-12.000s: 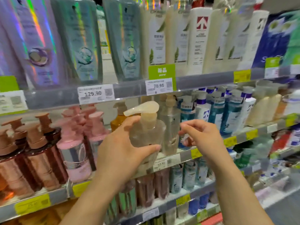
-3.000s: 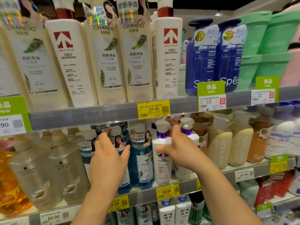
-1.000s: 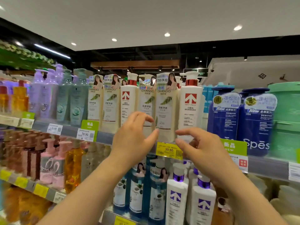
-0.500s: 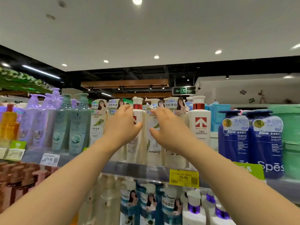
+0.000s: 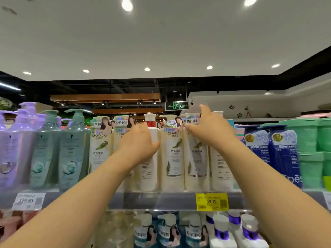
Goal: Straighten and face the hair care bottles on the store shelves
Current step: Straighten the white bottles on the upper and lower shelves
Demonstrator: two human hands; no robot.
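Tall cream CHANDO bottles (image 5: 172, 158) and white pump bottles stand in a row on the top shelf (image 5: 161, 200). My left hand (image 5: 138, 143) is wrapped over the shoulder of a white bottle with a red collar (image 5: 149, 169), thumb across its front. My right hand (image 5: 210, 130) grips the upper part of a cream CHANDO bottle (image 5: 196, 161), with the thumb at its neck tag and the fingers reaching up behind. A white bottle (image 5: 219, 165) just right of it is partly hidden by my wrist.
Purple (image 5: 10, 149) and teal pump bottles (image 5: 71, 149) fill the shelf's left side. Blue bottles (image 5: 283, 151) and green tubs (image 5: 311, 154) stand on the right. A yellow 59.90 price tag (image 5: 211, 201) hangs on the shelf edge. Teal and white bottles (image 5: 193, 233) line the shelf below.
My hands have spread apart along the top row: the left has settled on the white red-collared bottle, the right has moved right onto a cream bottle. The view has tilted up.
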